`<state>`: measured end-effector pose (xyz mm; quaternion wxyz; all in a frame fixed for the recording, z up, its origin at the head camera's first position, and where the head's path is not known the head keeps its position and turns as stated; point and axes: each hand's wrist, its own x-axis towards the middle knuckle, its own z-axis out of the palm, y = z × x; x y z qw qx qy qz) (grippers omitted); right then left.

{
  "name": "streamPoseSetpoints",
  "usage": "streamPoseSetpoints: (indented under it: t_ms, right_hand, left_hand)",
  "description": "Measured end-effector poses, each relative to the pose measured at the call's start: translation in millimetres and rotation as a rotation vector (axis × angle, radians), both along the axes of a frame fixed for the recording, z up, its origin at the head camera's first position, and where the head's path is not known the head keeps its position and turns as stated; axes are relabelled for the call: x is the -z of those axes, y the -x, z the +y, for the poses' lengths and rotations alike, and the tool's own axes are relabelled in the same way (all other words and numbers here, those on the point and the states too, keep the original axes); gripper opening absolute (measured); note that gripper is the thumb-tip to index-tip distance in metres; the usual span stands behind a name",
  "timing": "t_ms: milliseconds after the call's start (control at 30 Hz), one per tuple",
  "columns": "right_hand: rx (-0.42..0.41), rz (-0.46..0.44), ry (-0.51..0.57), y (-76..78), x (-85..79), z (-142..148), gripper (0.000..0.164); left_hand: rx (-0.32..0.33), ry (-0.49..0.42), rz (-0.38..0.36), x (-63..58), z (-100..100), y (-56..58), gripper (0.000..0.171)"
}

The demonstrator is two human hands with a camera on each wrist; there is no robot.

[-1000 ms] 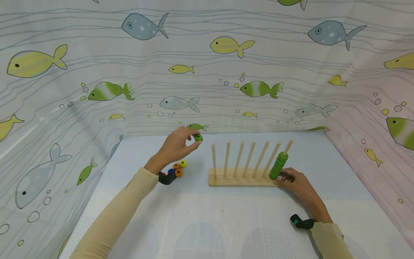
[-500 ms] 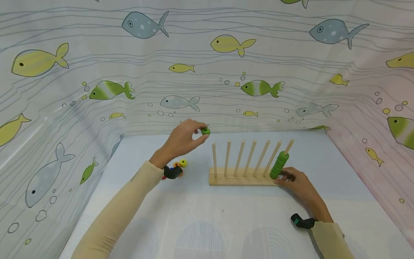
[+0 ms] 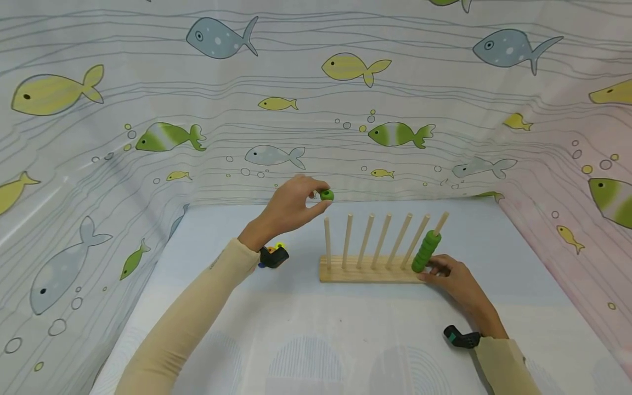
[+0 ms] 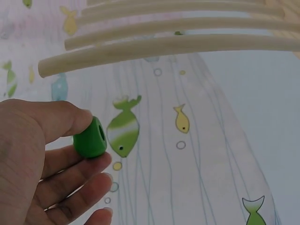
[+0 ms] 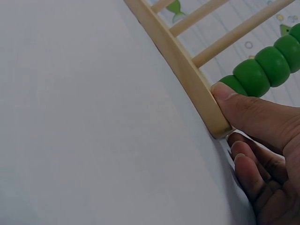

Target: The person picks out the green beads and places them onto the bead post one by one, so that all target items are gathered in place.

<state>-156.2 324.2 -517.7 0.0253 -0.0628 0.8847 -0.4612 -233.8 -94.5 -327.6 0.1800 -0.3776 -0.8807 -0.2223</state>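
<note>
My left hand (image 3: 296, 206) pinches a green bead (image 3: 327, 195) between thumb and fingertips, raised behind and left of the wooden peg rack (image 3: 365, 277). In the left wrist view the hole of that bead (image 4: 86, 143) faces right, and the pegs (image 4: 164, 50) run across the top. On the rack's rightmost peg several green beads (image 3: 425, 252) are stacked, with the peg's tip bare above them; the other pegs carry no beads. My right hand (image 3: 456, 282) grips the right end of the rack's base, its thumb (image 5: 234, 105) on the base beside the lowest bead.
Several loose beads (image 3: 280, 246), yellow, orange and blue among them, lie on the table (image 3: 306, 307) left of the rack, partly hidden by the black left wrist camera (image 3: 275, 257). A fish-patterned curtain (image 3: 340, 120) encloses the table's back and sides.
My left hand has moved right and upward with the green bead, closer to the rack's left peg. Its wrist camera now covers more of the loose beads. The right hand and rack stay put.
</note>
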Motion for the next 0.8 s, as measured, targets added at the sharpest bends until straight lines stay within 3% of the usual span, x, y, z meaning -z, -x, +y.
streamPoseSetpoints:
  t_ms: [800]
  right_hand:
    - [0.003, 0.002, -0.020, 0.6, 1.2, 0, 0.055]
  left_hand:
    - [0.065, 0.021, 0.033, -18.0, 38, -5.3, 0.028]
